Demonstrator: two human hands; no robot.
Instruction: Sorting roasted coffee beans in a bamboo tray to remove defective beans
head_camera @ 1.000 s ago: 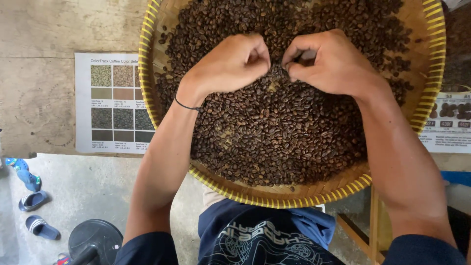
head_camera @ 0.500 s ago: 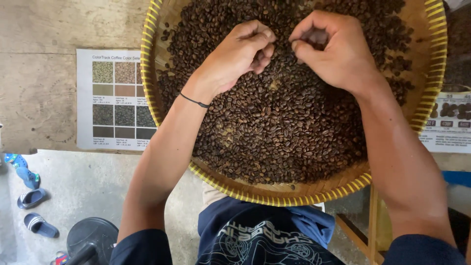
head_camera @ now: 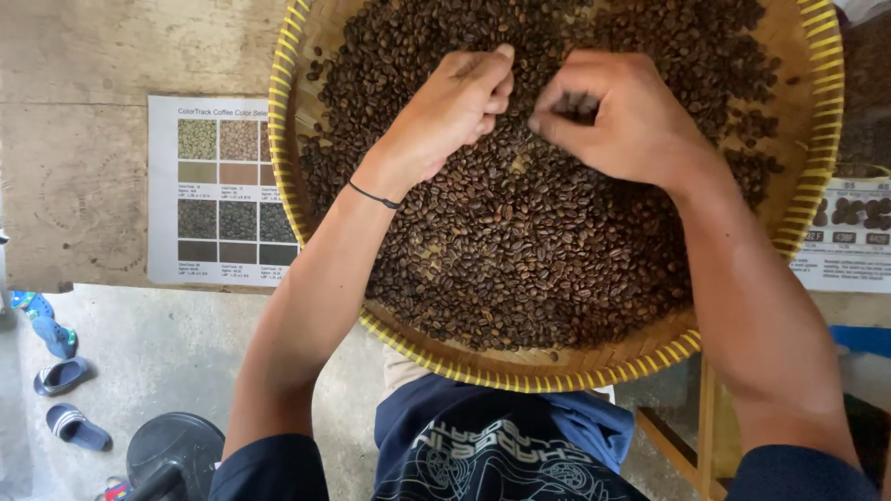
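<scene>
A round woven tray with a yellow rim rests on a wooden table and carries a thick layer of dark roasted coffee beans. My left hand lies on the beans near the tray's middle, fingers stretched forward and close together. My right hand is beside it, fingers curled inward around a few beans in the palm. A thin black band circles my left wrist.
A printed colour chart sheet lies on the table left of the tray; another printed sheet shows at the right. On the concrete floor below are sandals and a round black stool.
My left hand has gone from a fist to stretched fingers, reaching farther up the tray. My right hand rose off the beans, then came down slightly, still curled.
</scene>
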